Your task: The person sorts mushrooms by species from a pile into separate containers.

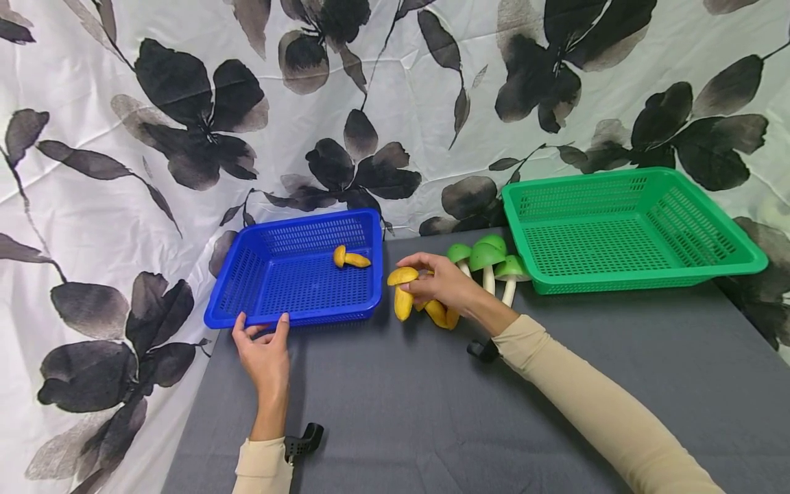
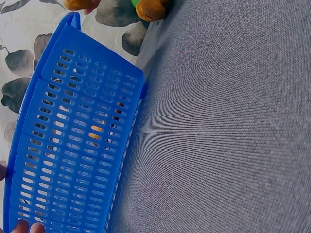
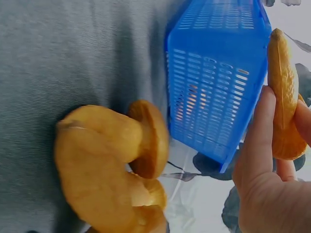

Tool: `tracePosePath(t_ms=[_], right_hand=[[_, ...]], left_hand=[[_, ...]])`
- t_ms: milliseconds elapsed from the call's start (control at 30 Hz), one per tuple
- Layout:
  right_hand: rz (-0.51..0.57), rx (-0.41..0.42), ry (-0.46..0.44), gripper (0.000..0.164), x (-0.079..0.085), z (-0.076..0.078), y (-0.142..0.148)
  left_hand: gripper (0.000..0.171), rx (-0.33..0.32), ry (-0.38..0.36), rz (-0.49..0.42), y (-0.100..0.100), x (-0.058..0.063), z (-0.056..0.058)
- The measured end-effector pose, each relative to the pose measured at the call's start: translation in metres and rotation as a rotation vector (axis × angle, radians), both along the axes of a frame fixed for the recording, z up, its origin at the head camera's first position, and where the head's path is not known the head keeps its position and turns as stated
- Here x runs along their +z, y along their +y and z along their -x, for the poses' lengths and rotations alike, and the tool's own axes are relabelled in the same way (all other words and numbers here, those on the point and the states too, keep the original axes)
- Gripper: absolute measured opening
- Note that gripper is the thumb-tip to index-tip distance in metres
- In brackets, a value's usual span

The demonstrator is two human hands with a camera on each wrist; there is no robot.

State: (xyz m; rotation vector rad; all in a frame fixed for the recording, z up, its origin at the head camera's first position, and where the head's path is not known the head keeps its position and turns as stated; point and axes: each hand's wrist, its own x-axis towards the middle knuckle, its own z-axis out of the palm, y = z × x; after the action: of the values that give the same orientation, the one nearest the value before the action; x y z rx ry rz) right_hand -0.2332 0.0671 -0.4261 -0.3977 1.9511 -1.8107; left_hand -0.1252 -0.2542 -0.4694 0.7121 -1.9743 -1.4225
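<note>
My right hand [image 1: 447,281] pinches a yellow toy mushroom [image 1: 403,295] between thumb and fingers, cap up, just right of the blue basket [image 1: 296,319]. In the right wrist view, the held mushroom [image 3: 282,82] appears beside the basket's wall. Several more yellow mushrooms [image 1: 437,314] lie on the table beneath that hand, partly hidden by it. At the basket's near left rim, my left hand [image 1: 265,357] holds the edge; only its fingertips [image 2: 36,228] show in the left wrist view. One yellow mushroom [image 1: 354,260] lies inside the blue basket.
Several green-capped mushrooms [image 1: 485,256] with white stems lie between my right hand and a green basket [image 1: 533,283] at the right. Grey cloth covers the table [image 1: 395,412]. A white curtain with dark flowers [image 1: 204,123] hangs behind both baskets.
</note>
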Motion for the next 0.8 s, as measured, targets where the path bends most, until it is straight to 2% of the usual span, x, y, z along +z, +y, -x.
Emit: tracePosePath(t_ms=[300, 533, 800], right_hand=[[0.065, -0.038, -0.038, 0.045, 0.012, 0.011, -0.01], [0.077, -0.064, -0.05, 0.051, 0.02, 0.019, -0.016], [0.093, -0.051, -0.045, 0.045, 0.026, 0.027, -0.022]], left_hand=[[0.086, 0.005, 0.002, 0.014, 0.0, 0.0, 0.001], [0.086, 0.009, -0.001, 0.014, 0.0, 0.001, 0.001], [0.086, 0.013, -0.01, 0.017, 0.0, 0.001, 0.001]])
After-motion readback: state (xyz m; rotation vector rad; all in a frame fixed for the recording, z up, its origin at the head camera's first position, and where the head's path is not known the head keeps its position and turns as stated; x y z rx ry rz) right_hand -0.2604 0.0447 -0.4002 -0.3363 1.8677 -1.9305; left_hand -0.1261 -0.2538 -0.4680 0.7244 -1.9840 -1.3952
